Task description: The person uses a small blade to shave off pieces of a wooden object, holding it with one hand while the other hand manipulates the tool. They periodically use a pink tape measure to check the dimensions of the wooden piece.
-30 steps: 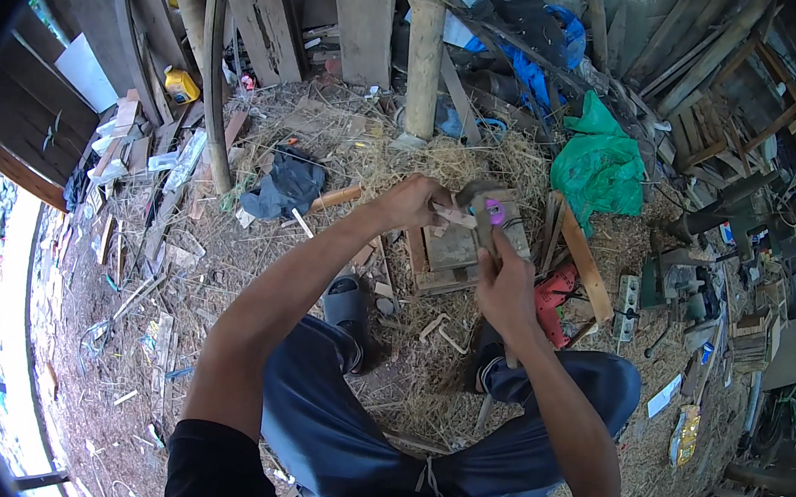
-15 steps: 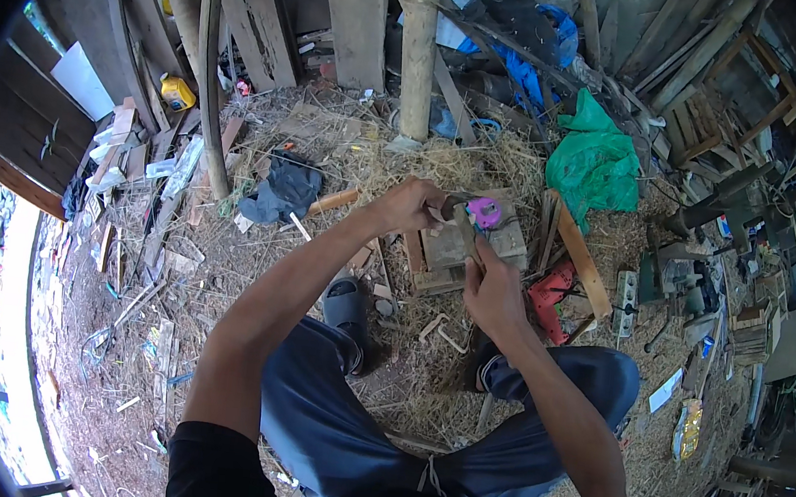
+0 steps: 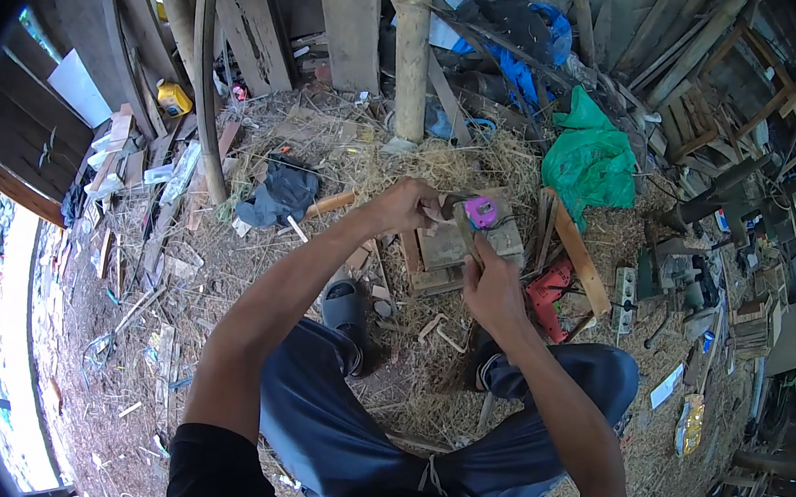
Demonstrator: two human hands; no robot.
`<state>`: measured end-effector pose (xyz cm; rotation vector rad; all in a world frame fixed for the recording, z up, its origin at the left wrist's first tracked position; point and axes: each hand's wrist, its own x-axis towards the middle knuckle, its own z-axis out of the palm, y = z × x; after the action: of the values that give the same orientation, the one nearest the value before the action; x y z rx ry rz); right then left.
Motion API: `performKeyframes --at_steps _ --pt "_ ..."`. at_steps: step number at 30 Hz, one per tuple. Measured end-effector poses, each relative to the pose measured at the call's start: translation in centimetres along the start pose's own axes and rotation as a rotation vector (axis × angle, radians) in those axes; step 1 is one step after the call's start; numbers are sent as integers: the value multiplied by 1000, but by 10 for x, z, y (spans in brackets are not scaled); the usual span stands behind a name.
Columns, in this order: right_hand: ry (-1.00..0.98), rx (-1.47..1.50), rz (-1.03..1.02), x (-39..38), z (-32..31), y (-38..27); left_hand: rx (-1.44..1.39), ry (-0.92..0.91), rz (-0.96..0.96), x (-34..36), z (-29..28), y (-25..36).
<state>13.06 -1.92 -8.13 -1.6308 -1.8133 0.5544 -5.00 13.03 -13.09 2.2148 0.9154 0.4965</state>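
Observation:
My left hand (image 3: 406, 205) is closed, its fingertips pinching the upper end of a narrow wooden piece (image 3: 465, 228). A dark curved bit shows by those fingertips, too small to name. From the lower right, my right hand (image 3: 494, 290) wraps round the same piece's lower end, thumb up along it. The piece is held slanted over a low wooden block stand (image 3: 507, 248). Just right of the piece's upper end, a pink and purple tape measure (image 3: 480, 212) rests on the stand. The palms of both hands are hidden.
Beside the stand, a red power drill (image 3: 546, 297) lies near a plank (image 3: 579, 258) and a white power strip (image 3: 623, 299). Beyond are a green plastic bag (image 3: 590, 157) and a wooden post (image 3: 410, 56). A black plastic bag (image 3: 283, 190) lies left on the straw-strewn floor.
The scene has shifted very slightly left in view. Both hands keep their hold on the wooden piece, with hardly any movement.

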Motion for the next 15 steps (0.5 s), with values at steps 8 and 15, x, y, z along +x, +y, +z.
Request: performKeyframes --at_steps 8,15 --pt "29 -3 -93 1 8 12 67 21 -48 1 5 3" --pt "47 116 95 2 -1 3 -157 77 -58 -11 7 1"
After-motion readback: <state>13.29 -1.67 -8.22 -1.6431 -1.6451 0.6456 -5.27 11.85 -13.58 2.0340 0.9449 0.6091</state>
